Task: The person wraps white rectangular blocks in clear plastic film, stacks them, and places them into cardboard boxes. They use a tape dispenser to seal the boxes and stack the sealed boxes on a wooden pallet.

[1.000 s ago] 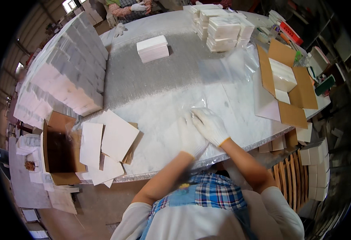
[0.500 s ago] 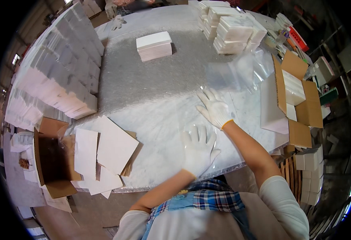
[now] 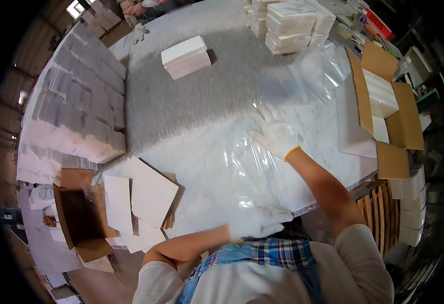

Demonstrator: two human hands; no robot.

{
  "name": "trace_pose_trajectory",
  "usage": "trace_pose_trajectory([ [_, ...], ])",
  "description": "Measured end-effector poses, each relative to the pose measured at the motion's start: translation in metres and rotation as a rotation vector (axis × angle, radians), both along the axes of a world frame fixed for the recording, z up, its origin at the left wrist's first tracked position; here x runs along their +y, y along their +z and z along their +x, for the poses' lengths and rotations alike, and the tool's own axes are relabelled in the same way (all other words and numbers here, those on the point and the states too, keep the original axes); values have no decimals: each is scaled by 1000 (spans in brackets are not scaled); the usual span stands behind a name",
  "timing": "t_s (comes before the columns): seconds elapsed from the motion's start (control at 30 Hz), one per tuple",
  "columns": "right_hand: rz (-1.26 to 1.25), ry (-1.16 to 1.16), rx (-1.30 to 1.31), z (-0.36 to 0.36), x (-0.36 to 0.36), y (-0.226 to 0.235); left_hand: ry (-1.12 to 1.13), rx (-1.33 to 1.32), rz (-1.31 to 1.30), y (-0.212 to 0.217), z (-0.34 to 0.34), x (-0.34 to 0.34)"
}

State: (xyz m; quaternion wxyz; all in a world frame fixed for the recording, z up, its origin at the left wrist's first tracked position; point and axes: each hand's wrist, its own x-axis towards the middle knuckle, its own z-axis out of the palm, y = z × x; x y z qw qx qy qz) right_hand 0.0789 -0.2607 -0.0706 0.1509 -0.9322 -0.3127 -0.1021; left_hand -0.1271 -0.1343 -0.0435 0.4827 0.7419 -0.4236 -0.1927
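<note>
A clear plastic bag (image 3: 247,169) lies on the marble tabletop in front of me. My right hand (image 3: 272,130), in a white knit glove with an orange cuff, rests flat on its far part with the fingers spread. My left hand (image 3: 257,223), also gloved, is at the bag's near end by the table edge. Its fingers stretch toward the right and are slightly blurred; whether it touches the bag cannot be made out. Beyond my right hand lie more clear bags (image 3: 303,76) in a loose pile.
A stack of white tiles (image 3: 186,58) stands on the grey, dusty area. Taller tile stacks rise at left (image 3: 75,96) and far right (image 3: 290,25). An open carton (image 3: 404,119) holding white pieces stands right; another open carton (image 3: 83,213) and white sheets (image 3: 151,192) are left.
My left hand has drawn back toward the table's near edge and turned its fingers rightward. My right hand stays spread on the bag. The view has shifted slightly.
</note>
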Motion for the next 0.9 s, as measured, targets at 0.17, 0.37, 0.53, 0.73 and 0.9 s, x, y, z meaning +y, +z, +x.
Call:
trace_pose_trajectory([
  [0.17,52,-4,60,2,0,8,-78,669,-126,21,57,26],
  [0.37,76,-2,-28,5,-2,11,498,340,-13,101,215,92],
  [0.53,165,26,8,8,-1,21,902,-765,1111,108,374,189],
  [0.73,192,16,83,11,-5,23,877,-527,1148,90,442,257],
  [0.9,177,2,124,13,-6,25,695,-412,1209,109,455,247],
])
